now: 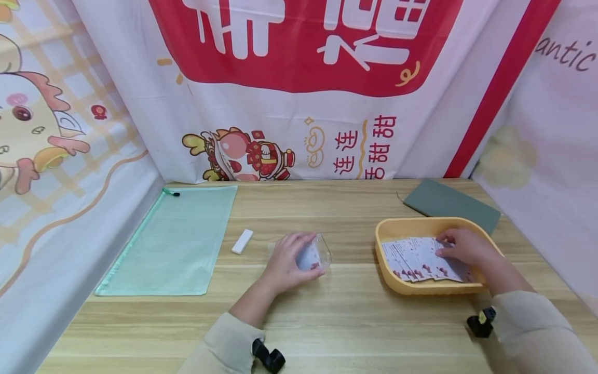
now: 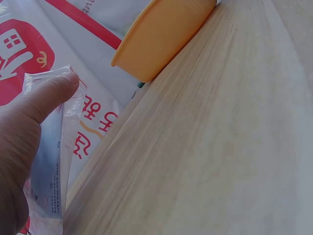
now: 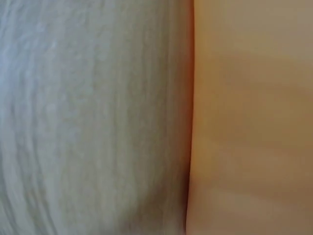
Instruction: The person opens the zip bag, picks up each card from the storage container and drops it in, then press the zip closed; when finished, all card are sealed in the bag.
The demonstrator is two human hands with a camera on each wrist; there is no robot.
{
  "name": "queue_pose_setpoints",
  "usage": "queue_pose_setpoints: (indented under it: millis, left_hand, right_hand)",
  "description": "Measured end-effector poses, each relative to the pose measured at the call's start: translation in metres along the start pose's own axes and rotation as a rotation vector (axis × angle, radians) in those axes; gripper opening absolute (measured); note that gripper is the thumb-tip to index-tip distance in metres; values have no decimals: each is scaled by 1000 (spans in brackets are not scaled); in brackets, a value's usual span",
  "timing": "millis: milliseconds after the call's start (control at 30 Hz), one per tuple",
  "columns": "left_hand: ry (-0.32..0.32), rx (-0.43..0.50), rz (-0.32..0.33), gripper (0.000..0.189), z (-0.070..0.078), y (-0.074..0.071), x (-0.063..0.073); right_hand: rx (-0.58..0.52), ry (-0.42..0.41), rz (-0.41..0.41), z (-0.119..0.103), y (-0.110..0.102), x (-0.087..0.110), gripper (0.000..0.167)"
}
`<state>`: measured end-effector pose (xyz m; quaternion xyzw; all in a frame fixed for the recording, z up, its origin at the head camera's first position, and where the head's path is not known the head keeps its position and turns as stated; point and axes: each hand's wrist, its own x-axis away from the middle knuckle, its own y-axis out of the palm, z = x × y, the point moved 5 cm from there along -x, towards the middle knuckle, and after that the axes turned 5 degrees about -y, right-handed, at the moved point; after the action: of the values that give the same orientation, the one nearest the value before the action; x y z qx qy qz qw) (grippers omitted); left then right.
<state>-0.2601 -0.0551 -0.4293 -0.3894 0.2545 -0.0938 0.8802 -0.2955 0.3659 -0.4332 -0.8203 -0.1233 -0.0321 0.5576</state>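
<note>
My left hand (image 1: 287,265) grips a clear plastic sleeve (image 1: 323,249) above the middle of the table. Inside the sleeve is a printed card (image 1: 308,255), its blue-grey face also showing in the left wrist view, where the thumb lies across the sleeve (image 2: 73,110). Over at the right, my right hand (image 1: 464,248) reaches into a yellow plastic basket (image 1: 388,278). Its thumb and fingertips are spread apart at the top of several fanned printed cards (image 1: 416,259). The right wrist view holds only the basket's side (image 3: 254,117) and the table, without the hand.
A mint-green mesh zip pouch (image 1: 173,241) lies flat at the left. Between it and my left hand is a small white block (image 1: 243,241). A dark green flat board or book (image 1: 450,202) lies behind the basket. Printed cloth (image 1: 289,114) hangs along the table's back and sides.
</note>
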Motion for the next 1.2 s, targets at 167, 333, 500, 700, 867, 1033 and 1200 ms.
queue_pose_setpoints:
  millis: [167,333,500,700,867,1033,1200]
  left_hand:
    - [-13,4,-8,79,1,0,0]
    - [-12,-1,-10,79,0,0,0]
    - [3,-10,-2,79,1,0,0]
    - [5,-5,5,79,1,-1,0]
    - [2,0,5,78,1,-2,-1]
    - [-1,-1,5,79,0,-1,-1]
    - [-3,4,8,78,1,-1,-1]
  right_hand:
    - [-2,-9,37,1,-1,-2,47]
    - [-28,-18,89,1,-2,-2,35]
    - [-112,68,78,1,-9,3,27]
    - [-157,59,105,-9,-30,13,35]
    - [-144,5,141,-17,-48,21,37]
    - [-147,-6,146,-26,-60,30,38]
    - [-150,-18,189,-38,-70,39,43]
